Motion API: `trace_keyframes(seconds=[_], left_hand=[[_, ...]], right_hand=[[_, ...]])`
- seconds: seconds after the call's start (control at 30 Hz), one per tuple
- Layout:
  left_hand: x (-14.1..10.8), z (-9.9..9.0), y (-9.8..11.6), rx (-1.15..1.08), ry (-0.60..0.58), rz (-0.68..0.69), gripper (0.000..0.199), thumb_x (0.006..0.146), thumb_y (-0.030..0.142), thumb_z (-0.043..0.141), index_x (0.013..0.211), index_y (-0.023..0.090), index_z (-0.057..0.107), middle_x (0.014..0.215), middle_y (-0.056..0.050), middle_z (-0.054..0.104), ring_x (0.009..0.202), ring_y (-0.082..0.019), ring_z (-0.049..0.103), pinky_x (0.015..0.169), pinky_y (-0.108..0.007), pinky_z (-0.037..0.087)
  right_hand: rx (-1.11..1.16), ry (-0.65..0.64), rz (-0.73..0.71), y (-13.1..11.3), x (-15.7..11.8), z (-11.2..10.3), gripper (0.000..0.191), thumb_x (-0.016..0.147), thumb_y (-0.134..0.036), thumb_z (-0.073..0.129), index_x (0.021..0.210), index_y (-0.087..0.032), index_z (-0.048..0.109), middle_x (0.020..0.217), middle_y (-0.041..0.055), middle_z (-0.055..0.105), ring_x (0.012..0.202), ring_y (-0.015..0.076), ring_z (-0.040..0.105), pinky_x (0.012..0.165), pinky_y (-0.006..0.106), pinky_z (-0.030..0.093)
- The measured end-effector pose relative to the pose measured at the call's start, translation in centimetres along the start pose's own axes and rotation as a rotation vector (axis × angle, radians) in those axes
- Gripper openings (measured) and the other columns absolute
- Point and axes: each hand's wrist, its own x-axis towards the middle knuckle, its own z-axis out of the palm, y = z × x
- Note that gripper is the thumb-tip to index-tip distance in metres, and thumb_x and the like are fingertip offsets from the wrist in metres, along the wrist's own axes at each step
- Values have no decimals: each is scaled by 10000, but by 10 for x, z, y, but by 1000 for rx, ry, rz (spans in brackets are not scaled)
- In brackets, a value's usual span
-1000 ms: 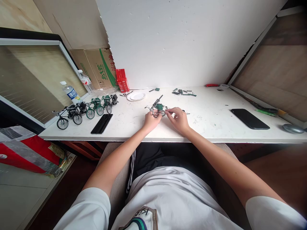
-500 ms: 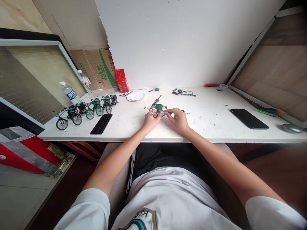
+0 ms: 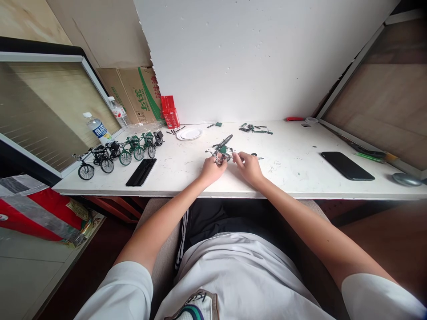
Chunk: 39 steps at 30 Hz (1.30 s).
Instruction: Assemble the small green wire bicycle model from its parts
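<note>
My left hand (image 3: 212, 170) is closed around a small model bicycle (image 3: 223, 150) with green and dark parts, tilted just above the white table. One of its wheels points up and away from me, and its handlebar sticks out on the left. My right hand (image 3: 247, 166) is at the bicycle's right side, thumb and forefinger drawn near each other at its edge. Whether those fingers hold a small part cannot be made out. Right of them, small loose metal pieces (image 3: 258, 157) lie on the table.
Several finished model bicycles (image 3: 133, 149) stand at the left. A phone (image 3: 141, 172) lies near them, another phone (image 3: 347, 165) at the right. White plates (image 3: 189, 134), loose green and black parts (image 3: 255, 128), a red box (image 3: 170, 112) and bottles (image 3: 97, 128) are further back. A mouse (image 3: 406, 178) sits far right.
The model bicycle has turned in my left hand, so its wheel shows wider. My right fingers have loosened slightly and no longer pinch the dark, thin piece seen before.
</note>
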Motion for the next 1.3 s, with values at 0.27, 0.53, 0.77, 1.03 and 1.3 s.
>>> trace_keyframes(seconds=[0.27,0.53,0.77,1.03,1.3], left_hand=[[3,2,-6,25,41,-15,55,928,253,730,962,210,728,916,-93,810,862,-250,754,843,-343,589],[3,2,-6,-28,44,-82,93,909,275,755,962,205,725,768,-59,758,701,-215,703,733,-316,571],[2,1,-5,88,30,-1,54,934,229,703,958,196,739,879,-78,809,832,-227,748,835,-319,577],[3,2,-5,31,22,-34,63,933,226,717,984,197,740,908,-89,821,863,-233,761,836,-321,589],[4,2,-7,12,10,-112,79,948,230,687,993,183,731,880,-77,793,750,-197,715,776,-314,573]], right_hand=[[-43,-87,-42,-1,-3,2,350,1071,-605,525,1059,-258,567,1006,100,757,771,254,667,646,368,448],[7,-135,-75,4,-4,4,376,1097,-625,475,1046,-260,551,1048,119,775,808,264,676,698,380,463],[-54,-177,8,-1,-2,-2,539,1112,-700,348,864,-259,534,798,83,717,675,245,613,665,361,394],[-16,-186,49,-5,-2,-2,354,1105,-594,416,1029,-262,511,919,85,728,776,272,652,700,367,413],[13,-209,22,-3,-3,-2,326,1100,-576,439,986,-271,453,852,62,686,684,245,597,652,361,384]])
